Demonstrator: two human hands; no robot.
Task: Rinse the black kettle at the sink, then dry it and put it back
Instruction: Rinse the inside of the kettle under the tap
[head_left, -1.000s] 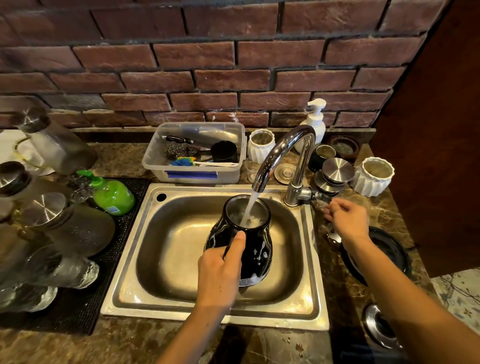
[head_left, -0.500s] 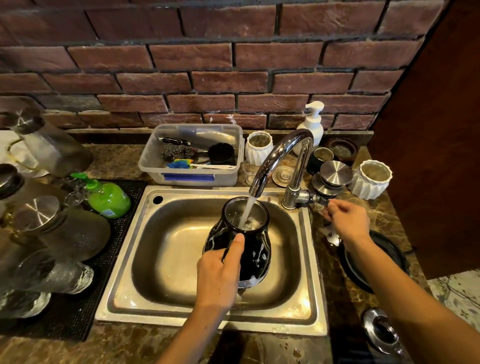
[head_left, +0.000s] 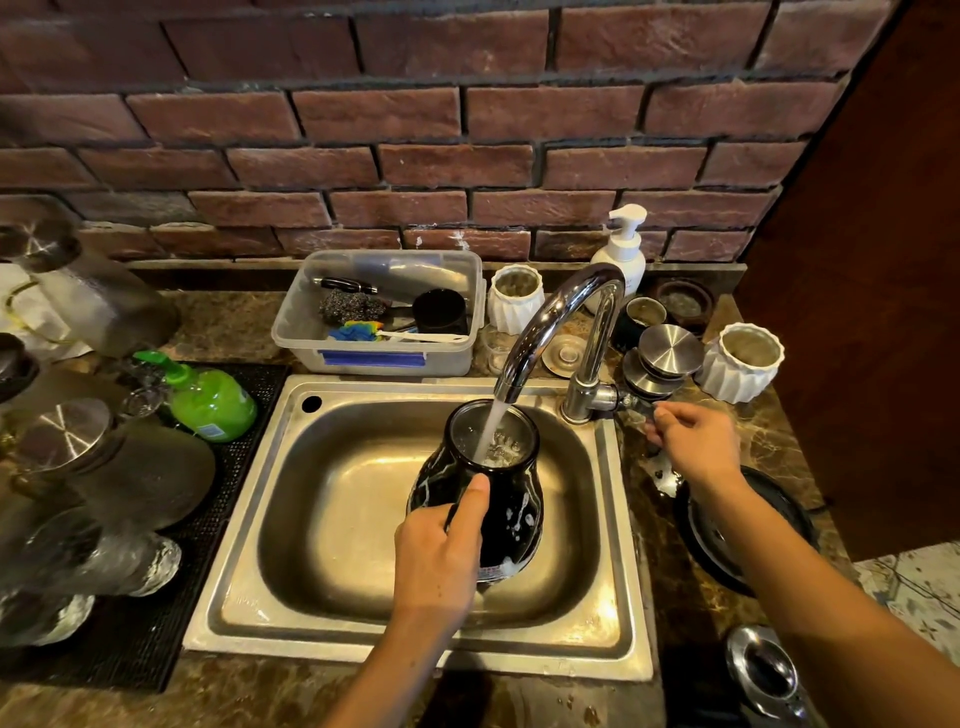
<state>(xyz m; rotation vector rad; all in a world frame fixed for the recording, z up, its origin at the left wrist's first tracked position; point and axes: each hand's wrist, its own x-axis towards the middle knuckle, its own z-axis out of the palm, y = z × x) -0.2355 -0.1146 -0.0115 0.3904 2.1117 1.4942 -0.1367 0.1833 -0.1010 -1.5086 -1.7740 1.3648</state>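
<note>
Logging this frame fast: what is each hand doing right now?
Left hand: closed on the black kettle, held under the running faucet.
Right hand: fingers pinched on the tap handle.

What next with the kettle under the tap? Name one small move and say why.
Probably turn the tap lever off with the right hand, already on it. Water is pouring into the black kettle, held over the sink by the left hand.
</note>
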